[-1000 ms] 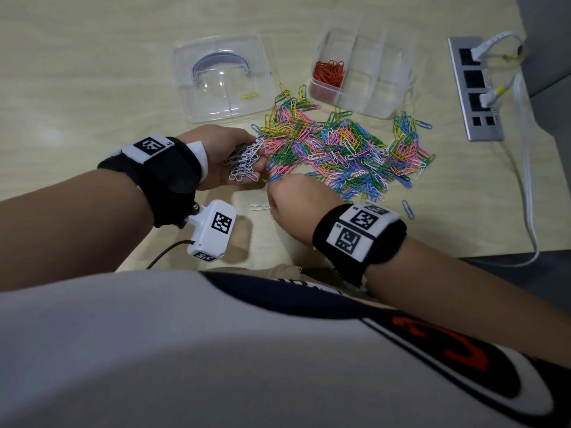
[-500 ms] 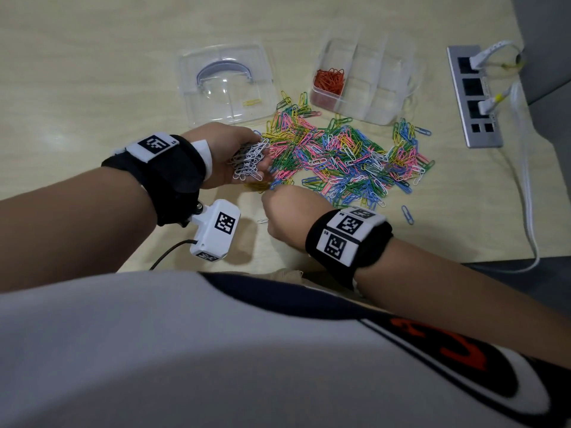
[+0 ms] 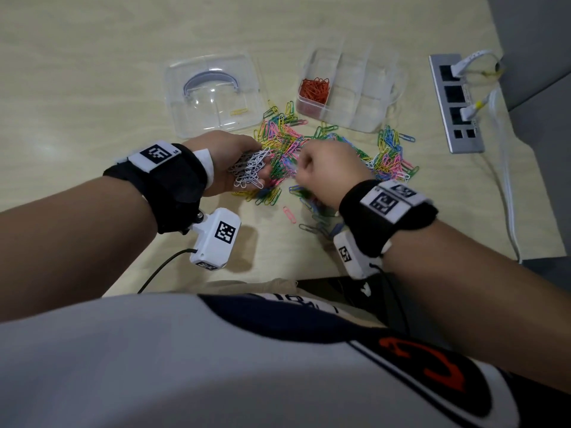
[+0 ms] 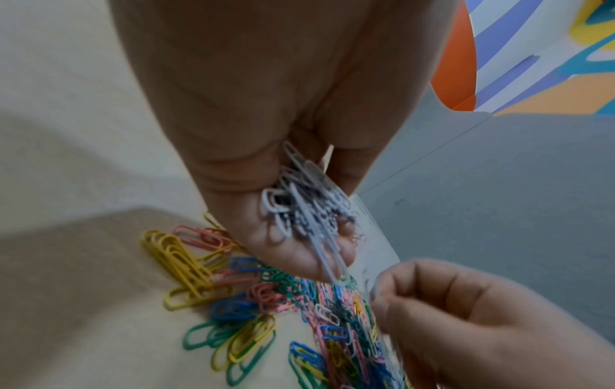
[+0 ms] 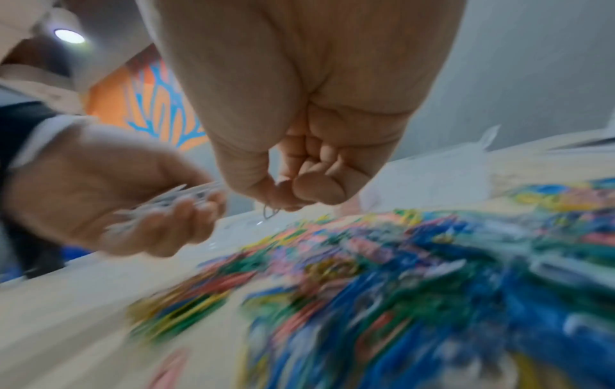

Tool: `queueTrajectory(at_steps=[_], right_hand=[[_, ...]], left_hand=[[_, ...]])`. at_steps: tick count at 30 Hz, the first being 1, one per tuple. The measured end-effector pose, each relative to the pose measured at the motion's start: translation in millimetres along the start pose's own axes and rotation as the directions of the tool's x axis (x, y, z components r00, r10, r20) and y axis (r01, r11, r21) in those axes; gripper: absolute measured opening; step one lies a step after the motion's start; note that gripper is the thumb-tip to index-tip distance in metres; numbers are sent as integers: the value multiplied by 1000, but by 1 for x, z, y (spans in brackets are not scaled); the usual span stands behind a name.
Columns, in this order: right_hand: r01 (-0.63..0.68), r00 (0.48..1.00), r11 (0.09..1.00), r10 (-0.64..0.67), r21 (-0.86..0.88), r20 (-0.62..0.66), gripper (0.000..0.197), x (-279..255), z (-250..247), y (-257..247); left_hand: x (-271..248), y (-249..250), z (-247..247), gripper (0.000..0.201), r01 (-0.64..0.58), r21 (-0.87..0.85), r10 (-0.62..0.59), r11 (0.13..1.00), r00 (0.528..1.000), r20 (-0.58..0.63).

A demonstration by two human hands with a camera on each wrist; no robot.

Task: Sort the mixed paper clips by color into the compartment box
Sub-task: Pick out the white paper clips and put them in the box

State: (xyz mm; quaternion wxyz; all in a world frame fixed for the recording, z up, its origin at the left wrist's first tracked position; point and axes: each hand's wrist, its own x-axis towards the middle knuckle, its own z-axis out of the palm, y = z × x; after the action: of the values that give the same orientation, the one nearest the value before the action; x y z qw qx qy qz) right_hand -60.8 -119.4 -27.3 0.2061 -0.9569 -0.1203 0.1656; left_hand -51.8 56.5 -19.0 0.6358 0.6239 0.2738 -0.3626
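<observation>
Paper clips (image 3: 327,159) of yellow, green, pink and blue are spread in a mixed pile on a pale wooden table (image 3: 92,88). Just beyond the pile stands the clear compartment box (image 3: 367,97), whose near left compartment is filled with red clips (image 3: 315,89); its other compartments look unfilled, though that cannot be told for sure. To the left of the pile, a bunch of white clips (image 4: 306,210) is cupped in the curled fingers of the left hand (image 3: 228,162). Over the pile's near side, the right hand (image 3: 327,171) is closed, and a single thin clip (image 5: 271,210) is pinched between thumb and forefinger. A clear lid with a handle (image 3: 213,94) lies left of the box. Well to the right of the pile, a grey socket strip (image 3: 457,103) is set in the table with white cables plugged in. Grey partitions and an orange-and-blue patterned wall are seen beyond the table.
</observation>
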Motion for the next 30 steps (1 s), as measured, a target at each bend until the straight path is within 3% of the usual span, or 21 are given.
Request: queueTrajectory(at_steps=[4,7,10,15,30], right_hand=[[-163,937,978,195,133,-288,13,27,-30,30],[-208,886,955,276,213,-373,14,49,-41,44],[-240,886,934,323,266,-333,18,64,-49,50],[-300,929,954,299,30,-218,32,66,-46,58],[-113,989,993,109,-34,-103,34,17,-17,37]], left_hand=[[-2,9,9,26,-6,-6,6,1000,1000,-6],[-2,15,12,23,-21,-9,21,1000,1000,-12],[-1,19,14,18,-25,-22,24,999,999,-22],[4,24,14,17,-34,-32,34,999,999,-5],[20,51,35,26,-122,-157,119,980,992,-28]])
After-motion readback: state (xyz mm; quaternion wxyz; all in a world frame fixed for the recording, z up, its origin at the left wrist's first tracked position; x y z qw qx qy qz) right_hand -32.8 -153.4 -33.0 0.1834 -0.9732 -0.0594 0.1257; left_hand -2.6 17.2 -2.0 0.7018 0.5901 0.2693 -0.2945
